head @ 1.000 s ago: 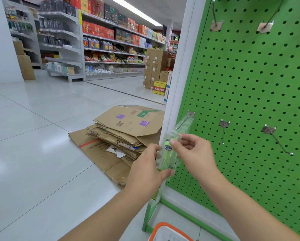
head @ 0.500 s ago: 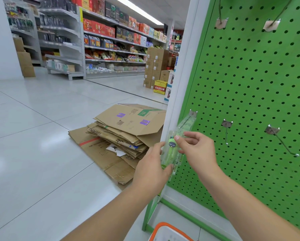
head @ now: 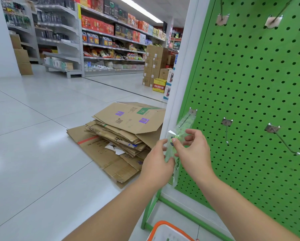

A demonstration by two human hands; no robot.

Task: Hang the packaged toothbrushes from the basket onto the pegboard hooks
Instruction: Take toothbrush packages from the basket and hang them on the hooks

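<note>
A clear packet with a green toothbrush (head: pixel 173 158) hangs at the left edge of the green pegboard (head: pixel 250 84). Its top reaches up along the leftmost lower hook (head: pixel 189 117). My left hand (head: pixel 157 160) grips the packet's left side low down. My right hand (head: pixel 192 148) pinches the packet near the toothbrush head. Empty hooks (head: pixel 226 129) stick out further right. The orange rim of the basket (head: pixel 164 226) shows at the bottom edge; its contents are mostly cut off.
A pile of flattened cardboard boxes (head: pixel 121 136) lies on the tiled floor left of the board's white post (head: pixel 178 84). Stocked shelves (head: pixel 111 40) and stacked cartons (head: pixel 154 66) stand across the aisle. The board's green frame (head: pixel 151 206) meets the floor near the basket.
The view has shifted slightly right and closer. Both hands stay on the packet; my right fingers have moved a little along its upper part by the hook.
</note>
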